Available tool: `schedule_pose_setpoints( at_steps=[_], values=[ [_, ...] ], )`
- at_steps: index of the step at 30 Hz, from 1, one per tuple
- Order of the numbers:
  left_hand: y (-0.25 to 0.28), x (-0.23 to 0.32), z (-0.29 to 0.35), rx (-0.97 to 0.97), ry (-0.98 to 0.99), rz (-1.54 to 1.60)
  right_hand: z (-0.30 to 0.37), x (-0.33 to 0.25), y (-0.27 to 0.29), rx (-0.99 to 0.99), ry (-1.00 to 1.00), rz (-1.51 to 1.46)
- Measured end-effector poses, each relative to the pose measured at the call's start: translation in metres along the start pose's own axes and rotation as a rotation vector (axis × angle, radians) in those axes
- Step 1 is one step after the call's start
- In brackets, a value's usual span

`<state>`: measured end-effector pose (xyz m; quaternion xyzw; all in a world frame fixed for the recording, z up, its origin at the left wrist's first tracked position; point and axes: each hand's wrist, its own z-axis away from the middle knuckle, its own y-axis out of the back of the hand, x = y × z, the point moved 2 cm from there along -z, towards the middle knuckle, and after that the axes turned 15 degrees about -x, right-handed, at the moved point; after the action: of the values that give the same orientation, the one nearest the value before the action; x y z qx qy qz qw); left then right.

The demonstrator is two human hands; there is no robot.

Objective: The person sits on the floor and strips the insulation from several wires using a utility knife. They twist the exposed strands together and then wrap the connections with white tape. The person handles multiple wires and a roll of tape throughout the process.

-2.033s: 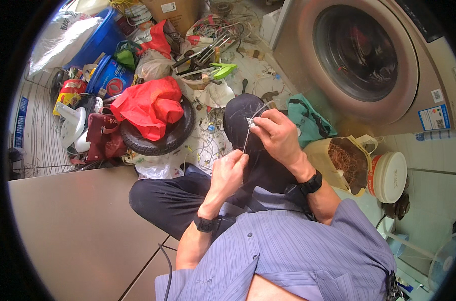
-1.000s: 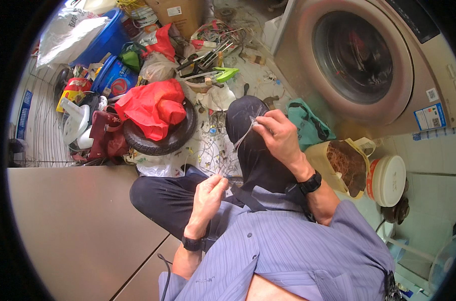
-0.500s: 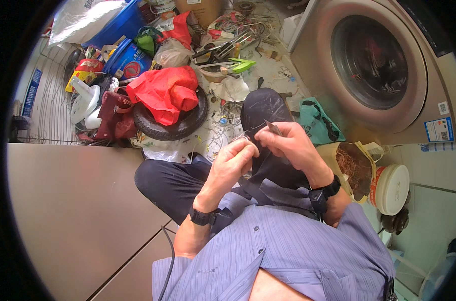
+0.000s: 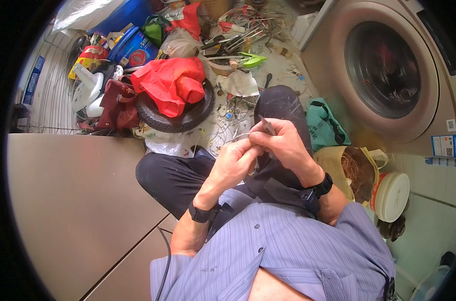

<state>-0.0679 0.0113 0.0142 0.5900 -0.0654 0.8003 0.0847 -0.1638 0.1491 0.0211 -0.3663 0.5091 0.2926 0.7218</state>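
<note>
Both my hands meet above my lap, their fingertips touching. My left hand (image 4: 234, 163) is closed in a pinch on a thin white wire (image 4: 242, 135), of which only a short loop shows above the fingers. Between thumb and fingers, my right hand (image 4: 284, 144) grips what looks like a small knife (image 4: 267, 127) with a dark, flat blade pointing up and away from me. The fingers hide most of the knife and the exact spot where it lies against the wire.
Loose wires (image 4: 220, 134) and scraps litter the floor ahead. A black tire (image 4: 185, 122) under a red bag (image 4: 170, 83) lies ahead left. To the right are a washing machine (image 4: 333, 85), a green bag (image 4: 324, 123), a yellow bag (image 4: 333, 159) of copper-coloured strands and a lidded bucket (image 4: 392, 197).
My hands have come together; the gap between them, where a thin strand showed, has closed. The right hand has shifted slightly left. The whole view has moved a little.
</note>
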Motion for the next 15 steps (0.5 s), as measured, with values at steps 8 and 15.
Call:
schedule_pose_setpoints(
  at_steps=[8,15],
  values=[
    [0.006,-0.013,-0.001,0.061,-0.027,0.303,-0.011,0.010,0.004,0.033,-0.050,-0.020],
    [0.007,-0.020,-0.003,0.063,-0.050,0.426,-0.017,0.020,0.011,0.023,0.007,-0.091]
  ],
)
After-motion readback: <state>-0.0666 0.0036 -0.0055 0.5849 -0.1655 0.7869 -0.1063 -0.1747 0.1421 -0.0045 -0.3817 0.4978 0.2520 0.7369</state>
